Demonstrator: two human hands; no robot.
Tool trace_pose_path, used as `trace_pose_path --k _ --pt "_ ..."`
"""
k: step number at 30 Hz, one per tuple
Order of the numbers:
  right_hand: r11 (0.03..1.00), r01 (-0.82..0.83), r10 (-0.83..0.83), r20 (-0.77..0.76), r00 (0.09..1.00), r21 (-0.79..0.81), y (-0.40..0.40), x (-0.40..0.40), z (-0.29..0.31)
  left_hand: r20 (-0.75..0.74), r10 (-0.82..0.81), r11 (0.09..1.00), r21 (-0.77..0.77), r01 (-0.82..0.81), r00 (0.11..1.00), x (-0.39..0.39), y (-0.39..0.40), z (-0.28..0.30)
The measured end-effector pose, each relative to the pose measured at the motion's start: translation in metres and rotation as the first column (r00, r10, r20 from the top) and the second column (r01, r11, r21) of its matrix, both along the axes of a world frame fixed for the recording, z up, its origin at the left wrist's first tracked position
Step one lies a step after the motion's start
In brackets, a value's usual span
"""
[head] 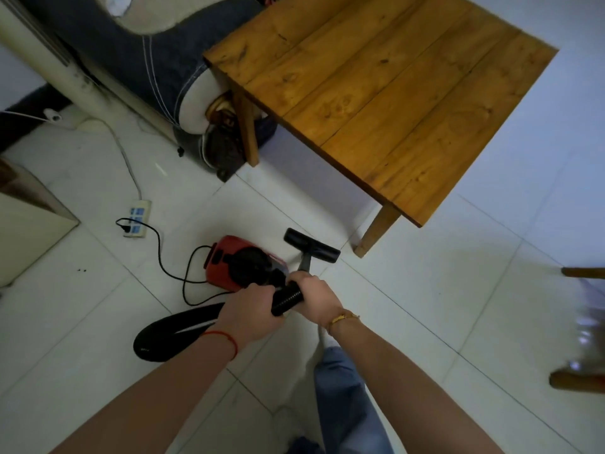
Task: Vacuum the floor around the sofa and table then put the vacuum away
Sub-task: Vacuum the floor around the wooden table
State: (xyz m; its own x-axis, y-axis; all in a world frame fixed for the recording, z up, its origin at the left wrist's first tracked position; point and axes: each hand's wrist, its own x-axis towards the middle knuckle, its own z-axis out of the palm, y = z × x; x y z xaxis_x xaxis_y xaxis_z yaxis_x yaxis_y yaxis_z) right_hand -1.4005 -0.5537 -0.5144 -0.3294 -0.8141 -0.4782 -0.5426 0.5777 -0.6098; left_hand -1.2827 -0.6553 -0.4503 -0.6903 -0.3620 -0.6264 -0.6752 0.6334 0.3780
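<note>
Both hands gripped the black hose (288, 298): the left hand (248, 311) curled round its near end, the right hand (312, 294) wrapped where it met the wand. The nozzle (311, 245) sat on the tiles just near the table (393, 93) leg, the red vacuum (235, 260) to its left, plugged into the strip (137, 217). Vacuuming looked underway; the floor by the sofa (147, 60) and the putting away remained.

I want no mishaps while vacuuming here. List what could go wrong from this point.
1. The cord loops on the floor beside the vacuum; the person could trip on it or drag the power strip.
2. The nozzle sits close to the table leg; a push forward might knock it.
3. Both hands, left and right, grip the hose; a hard pull could tip the vacuum.
</note>
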Motion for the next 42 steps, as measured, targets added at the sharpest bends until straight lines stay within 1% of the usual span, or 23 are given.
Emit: trace_pose_path --k 3,6,14,22,26,30,35,39,42 --pt "0.999 0.03 -0.03 0.007 1.0 -0.015 0.015 0.015 0.003 -0.024 -0.032 0.999 0.003 0.032 0.999 0.013 0.01 0.004" --pt "0.998 0.056 -0.056 0.018 0.998 -0.017 0.025 0.023 0.006 -0.025 -0.058 0.998 -0.033 0.058 0.998 0.02 0.018 0.009" --pt "0.999 0.049 -0.049 0.004 0.999 -0.012 0.031 0.015 -0.003 -0.005 -0.025 0.998 -0.058 0.025 1.0 0.011 0.028 0.007" --pt "0.999 0.043 -0.043 -0.055 0.998 -0.001 0.006 -0.033 -0.017 0.011 0.028 0.995 -0.092 -0.027 1.0 -0.036 0.012 -0.009" --pt "1.0 0.023 -0.024 -0.088 0.996 -0.012 -0.014 -0.071 -0.023 0.023 0.064 0.99 -0.127 -0.061 0.998 -0.073 -0.004 -0.023" --pt "0.999 -0.008 0.005 -0.113 0.994 -0.031 -0.034 -0.115 -0.03 0.034 0.105 0.989 -0.107 -0.1 0.994 -0.115 -0.018 -0.031" --pt "0.999 -0.037 0.038 -0.122 0.992 0.004 -0.053 -0.158 -0.036 0.025 0.127 0.983 -0.135 -0.123 0.992 -0.157 -0.031 -0.033" --pt "0.997 -0.075 0.076 -0.124 0.989 0.014 -0.058 -0.175 -0.034 0.025 0.145 0.98 -0.143 -0.14 0.989 -0.171 -0.033 -0.033" --pt "0.996 -0.093 0.093 -0.136 0.986 0.012 -0.054 -0.173 -0.029 0.035 0.158 0.979 -0.139 -0.152 0.987 -0.168 -0.028 -0.03"
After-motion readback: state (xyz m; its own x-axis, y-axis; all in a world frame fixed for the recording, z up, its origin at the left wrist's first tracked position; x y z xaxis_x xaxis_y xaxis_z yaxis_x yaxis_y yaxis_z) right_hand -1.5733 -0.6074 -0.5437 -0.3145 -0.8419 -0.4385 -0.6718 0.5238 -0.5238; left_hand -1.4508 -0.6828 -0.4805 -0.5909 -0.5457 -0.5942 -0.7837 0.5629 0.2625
